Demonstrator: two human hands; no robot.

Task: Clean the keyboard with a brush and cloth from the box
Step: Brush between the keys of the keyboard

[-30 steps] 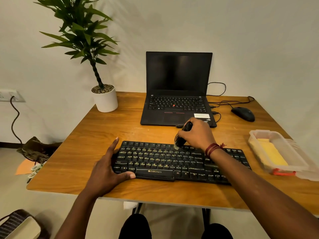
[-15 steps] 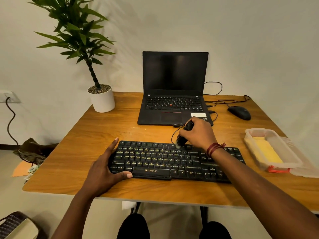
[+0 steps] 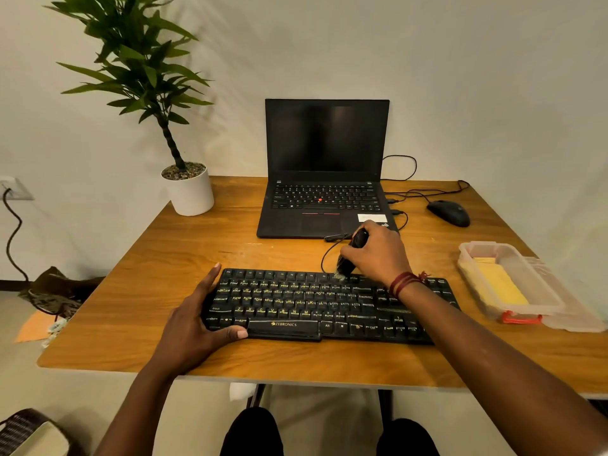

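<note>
Black keyboard (image 3: pixel 329 307) lies mid-bench. My left hand (image 3: pixel 190 327) clamps its left end, fingers spread. My right hand (image 3: pixel 378 255) is closed on the brush (image 3: pixel 347 261), bristles on its top row. Stroke lightly along rows. Cloth (image 3: pixel 496 284) waits in the box (image 3: pixel 473 250), right of the keyboard.

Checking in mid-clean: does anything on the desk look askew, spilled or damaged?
Nothing stands out. The keyboard lies flat, the left hand braces its end, the right hand holds the brush on the top keys.
</note>
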